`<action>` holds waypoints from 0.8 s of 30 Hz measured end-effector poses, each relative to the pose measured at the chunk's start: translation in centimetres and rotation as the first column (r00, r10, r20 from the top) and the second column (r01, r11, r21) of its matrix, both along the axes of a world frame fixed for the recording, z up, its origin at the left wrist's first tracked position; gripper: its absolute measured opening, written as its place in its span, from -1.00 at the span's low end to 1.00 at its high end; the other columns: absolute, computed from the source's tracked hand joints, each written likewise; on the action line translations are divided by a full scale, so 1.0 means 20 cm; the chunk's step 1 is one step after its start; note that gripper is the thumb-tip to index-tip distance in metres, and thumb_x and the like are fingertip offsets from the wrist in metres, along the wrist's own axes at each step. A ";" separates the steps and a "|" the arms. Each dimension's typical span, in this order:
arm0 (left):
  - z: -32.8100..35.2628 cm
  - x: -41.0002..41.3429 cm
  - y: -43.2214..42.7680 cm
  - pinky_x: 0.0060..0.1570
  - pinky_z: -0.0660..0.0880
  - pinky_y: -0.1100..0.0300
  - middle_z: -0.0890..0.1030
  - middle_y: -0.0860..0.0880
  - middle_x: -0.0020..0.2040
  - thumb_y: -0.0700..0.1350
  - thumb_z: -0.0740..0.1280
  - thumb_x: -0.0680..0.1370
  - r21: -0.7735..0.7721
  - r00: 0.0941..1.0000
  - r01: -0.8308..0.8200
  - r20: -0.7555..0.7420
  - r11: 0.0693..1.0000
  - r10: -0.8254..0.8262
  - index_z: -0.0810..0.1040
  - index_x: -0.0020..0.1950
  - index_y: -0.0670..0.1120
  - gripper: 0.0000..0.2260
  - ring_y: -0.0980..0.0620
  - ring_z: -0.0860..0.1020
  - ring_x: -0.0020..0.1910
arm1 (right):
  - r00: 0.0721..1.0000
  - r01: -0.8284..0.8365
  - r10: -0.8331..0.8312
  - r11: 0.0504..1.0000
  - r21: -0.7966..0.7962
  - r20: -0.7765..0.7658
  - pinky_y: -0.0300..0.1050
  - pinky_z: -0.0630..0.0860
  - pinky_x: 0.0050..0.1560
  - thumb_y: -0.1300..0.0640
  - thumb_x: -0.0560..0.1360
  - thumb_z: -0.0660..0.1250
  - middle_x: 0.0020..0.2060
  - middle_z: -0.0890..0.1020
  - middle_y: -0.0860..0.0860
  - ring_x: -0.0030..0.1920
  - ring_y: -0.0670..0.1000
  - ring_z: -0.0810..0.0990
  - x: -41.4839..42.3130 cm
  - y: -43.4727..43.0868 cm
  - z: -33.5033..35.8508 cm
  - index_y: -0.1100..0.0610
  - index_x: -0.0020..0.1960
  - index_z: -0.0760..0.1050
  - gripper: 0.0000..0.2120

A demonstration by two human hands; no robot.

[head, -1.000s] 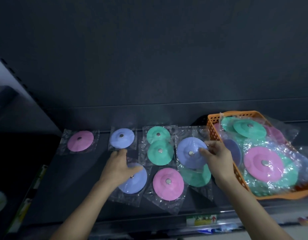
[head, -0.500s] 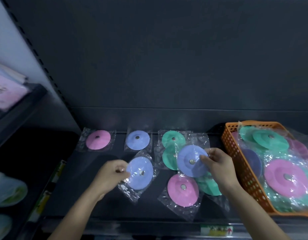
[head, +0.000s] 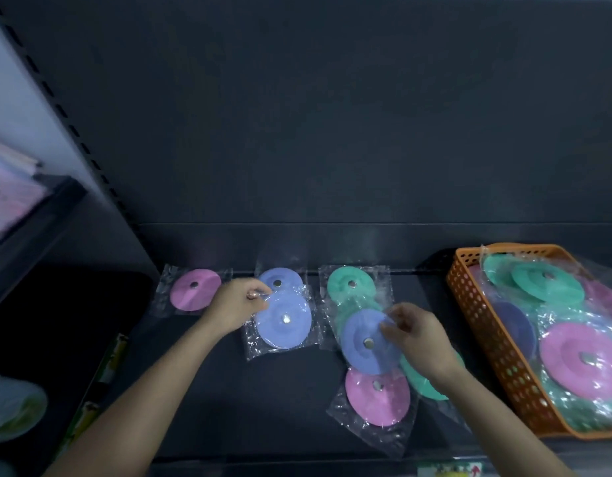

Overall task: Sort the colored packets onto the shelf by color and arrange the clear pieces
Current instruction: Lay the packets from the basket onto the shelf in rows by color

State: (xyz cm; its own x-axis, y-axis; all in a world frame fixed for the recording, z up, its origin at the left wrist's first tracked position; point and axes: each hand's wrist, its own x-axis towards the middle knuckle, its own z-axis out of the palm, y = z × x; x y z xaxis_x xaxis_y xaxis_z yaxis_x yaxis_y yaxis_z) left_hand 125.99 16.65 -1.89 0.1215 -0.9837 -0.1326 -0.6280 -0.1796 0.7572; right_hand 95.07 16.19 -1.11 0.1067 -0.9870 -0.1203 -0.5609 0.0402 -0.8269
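Blue packet [head: 283, 320] pinched at its wrapper edge by left hand [head: 237, 306], lying on rear blue packet [head: 279, 277] on shelf [head: 201, 401] — right hand [head: 418, 339] pinches second blue packet [head: 363, 346] above greens [head: 349, 285], likely for same pile.

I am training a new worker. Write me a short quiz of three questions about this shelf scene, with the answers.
1. True or false: the left hand pinches a pink packet.
2. The right hand holds a packet. Which colour is it? A green, B blue, C pink.
3. Fill in: the unsorted packets lie in the orange ____ at the right.
Key: 1 false, it pinches the blue packet; 2 B; 3 basket.
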 end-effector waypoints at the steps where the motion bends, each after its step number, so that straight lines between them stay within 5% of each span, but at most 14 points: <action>1: -0.01 0.00 -0.02 -0.05 0.47 0.27 0.66 0.06 -0.07 -0.26 0.42 0.43 0.014 0.999 0.015 0.047 1.000 -0.016 0.65 -0.02 -0.06 -0.83 0.08 0.60 -0.08 | 0.997 -0.024 0.022 1.000 -0.016 -0.072 -0.09 0.48 -0.23 0.26 0.42 0.39 -0.29 0.63 0.02 -0.25 0.04 0.58 0.01 -0.02 0.00 0.12 -0.15 0.56 -0.94; 5: -0.04 0.00 -0.04 0.06 0.47 0.20 0.65 -0.01 0.07 -0.22 0.41 0.44 0.048 0.980 0.050 0.191 0.998 -0.058 0.63 0.12 -0.08 -0.74 0.06 0.59 -0.01 | 0.959 -0.094 0.076 0.994 -0.052 -0.274 -0.36 0.31 -0.36 0.28 0.41 0.35 -0.31 0.55 -0.03 -0.24 0.01 0.51 0.07 -0.11 0.01 0.15 -0.06 0.59 -0.86; 9: -0.04 -0.02 -0.01 0.09 0.35 0.29 0.52 -0.02 0.19 -0.05 0.45 0.43 -0.014 0.970 0.072 0.232 0.997 -0.067 0.54 0.27 -0.04 -0.59 0.03 0.51 0.12 | 0.910 -0.083 0.053 0.995 -0.057 -0.411 -0.22 0.34 -0.29 0.26 0.39 0.33 -0.32 0.58 0.00 -0.25 -0.02 0.51 0.08 -0.16 0.02 0.16 -0.09 0.64 -0.85; 14: -0.05 -0.06 0.07 0.37 0.16 0.21 0.30 0.03 0.43 0.32 0.38 0.26 -0.005 0.939 0.180 0.300 0.984 -0.171 0.39 0.40 0.03 -0.23 0.01 0.22 0.42 | 0.884 -0.054 0.007 0.995 -0.087 -0.467 -0.08 0.46 -0.19 0.24 0.33 0.36 -0.32 0.64 0.15 -0.21 0.12 0.61 0.04 -0.19 0.00 0.18 -0.19 0.64 -0.90; 19: -0.08 -0.03 0.16 0.44 0.08 0.10 -0.13 0.02 0.55 0.17 0.47 0.32 0.114 0.863 0.243 0.428 0.963 -0.269 0.09 0.52 0.08 -0.13 0.00 -0.12 0.52 | 0.866 -0.039 -0.013 0.995 -0.092 -0.500 -0.04 0.50 -0.17 0.27 0.35 0.38 -0.26 0.66 0.19 -0.18 0.16 0.64 -0.03 -0.25 0.03 0.20 -0.15 0.66 -0.88; 24: -0.11 0.07 0.20 0.47 0.10 0.05 -0.20 0.03 0.55 0.06 0.40 0.47 0.145 0.831 0.277 0.461 0.950 -0.312 0.06 0.53 0.10 -0.26 0.01 -0.17 0.53 | 0.926 -0.067 0.018 0.991 -0.119 -0.377 -0.07 0.50 -0.02 0.33 0.44 0.31 -0.12 0.70 0.11 -0.07 0.10 0.63 0.01 -0.26 0.06 0.16 -0.01 0.66 -0.79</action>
State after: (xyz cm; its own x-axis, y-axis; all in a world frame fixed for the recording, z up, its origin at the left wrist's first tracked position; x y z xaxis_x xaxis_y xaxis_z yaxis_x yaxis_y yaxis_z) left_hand 127.30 20.63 -4.07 -0.1072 -0.9733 -0.2029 -0.9372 0.0308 0.3475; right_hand 95.23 11.05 0.04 0.1204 -0.9922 -0.0336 -0.8295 -0.0819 -0.5525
